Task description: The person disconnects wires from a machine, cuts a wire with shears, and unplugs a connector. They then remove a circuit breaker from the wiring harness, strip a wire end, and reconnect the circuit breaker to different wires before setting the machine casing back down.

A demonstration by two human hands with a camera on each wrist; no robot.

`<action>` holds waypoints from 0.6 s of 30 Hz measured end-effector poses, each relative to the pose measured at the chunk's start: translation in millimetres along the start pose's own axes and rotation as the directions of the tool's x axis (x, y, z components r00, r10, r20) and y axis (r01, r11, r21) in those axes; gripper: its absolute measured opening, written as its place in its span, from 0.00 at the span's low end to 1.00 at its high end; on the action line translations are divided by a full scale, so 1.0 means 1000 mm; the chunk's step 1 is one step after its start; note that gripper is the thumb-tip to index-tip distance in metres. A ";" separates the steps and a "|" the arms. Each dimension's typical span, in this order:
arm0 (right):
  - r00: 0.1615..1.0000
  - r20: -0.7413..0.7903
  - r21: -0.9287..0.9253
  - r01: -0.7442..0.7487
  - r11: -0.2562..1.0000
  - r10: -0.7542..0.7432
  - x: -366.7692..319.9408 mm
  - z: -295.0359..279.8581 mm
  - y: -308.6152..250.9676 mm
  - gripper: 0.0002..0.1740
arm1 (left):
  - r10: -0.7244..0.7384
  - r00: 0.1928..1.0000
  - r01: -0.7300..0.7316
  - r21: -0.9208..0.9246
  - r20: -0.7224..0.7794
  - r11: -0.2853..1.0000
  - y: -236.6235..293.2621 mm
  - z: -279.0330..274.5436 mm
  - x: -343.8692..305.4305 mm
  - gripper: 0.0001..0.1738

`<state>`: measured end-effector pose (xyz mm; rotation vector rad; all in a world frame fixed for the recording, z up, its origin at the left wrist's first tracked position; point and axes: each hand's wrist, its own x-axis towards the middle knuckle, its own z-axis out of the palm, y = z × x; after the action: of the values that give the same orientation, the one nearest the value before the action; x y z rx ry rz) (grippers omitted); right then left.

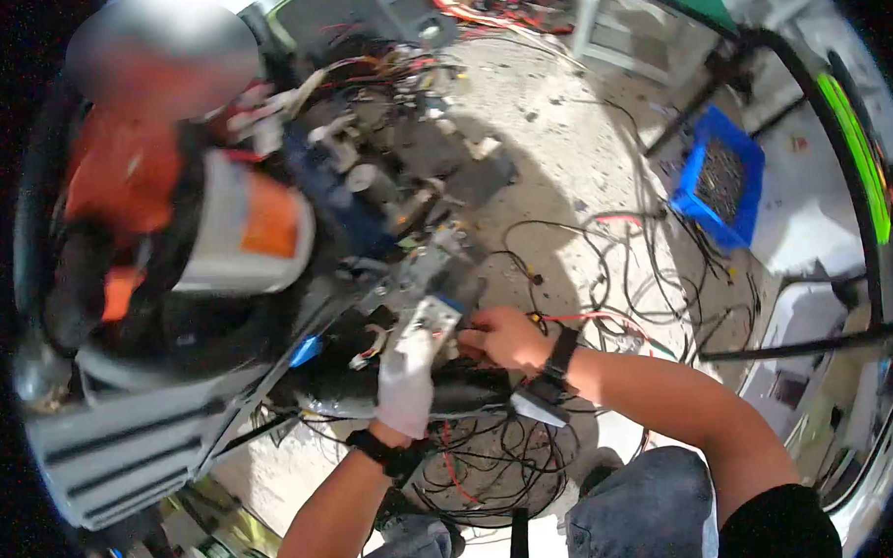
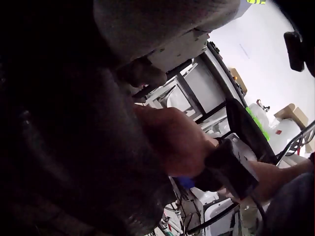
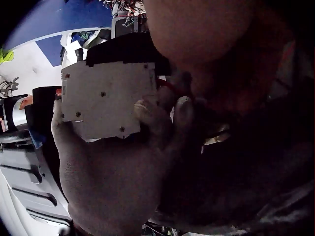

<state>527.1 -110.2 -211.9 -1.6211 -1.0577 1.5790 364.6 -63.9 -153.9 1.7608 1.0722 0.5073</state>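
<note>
My left hand [image 1: 406,389], in a pale glove, grips a flat, off-white boxy electrical module [image 3: 106,98] with several rivets or screws on its face. In the right wrist view the gloved thumb and fingers wrap its opposite edges. My bare right hand [image 1: 512,338] is close beside the module, its fingers bent in and fingertips together. A short length of red wire [image 3: 167,85] runs from the module's side to those fingertips, which pinch it; the right palm hides part of it. In the left wrist view, the right hand [image 2: 177,140] shows in shadow.
A black padded cylinder [image 1: 470,391] lies under both hands. Dismantled parts and wiring heap [image 1: 394,173] lie ahead. Loose black cables [image 1: 492,464] coil by my feet. A blue bin [image 1: 694,187] of small metal pieces stands right. Another person in orange [image 1: 128,172] sits left, beside a white bucket [image 1: 238,227].
</note>
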 end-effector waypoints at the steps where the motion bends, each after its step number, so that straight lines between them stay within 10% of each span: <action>1: 1.000 0.017 -0.035 -0.021 0.999 0.022 0.000 -0.004 0.001 0.14 | -0.166 0.985 0.136 -0.383 -0.046 0.913 0.011 0.005 0.001 0.14; 4: 0.974 0.083 0.261 -0.224 0.939 0.209 -0.006 -0.012 -0.012 0.14 | -0.270 0.963 0.247 -0.441 0.011 0.863 0.036 0.010 0.002 0.15; 18: 0.957 0.117 -0.015 -0.264 0.964 0.264 -0.008 -0.064 -0.023 0.13 | -0.370 0.926 0.259 -0.589 -0.073 0.765 0.058 0.050 0.000 0.45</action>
<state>588.0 -100.3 -183.4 -1.7441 -0.9288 1.8687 426.6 -98.3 -123.9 0.9888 1.1671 0.7043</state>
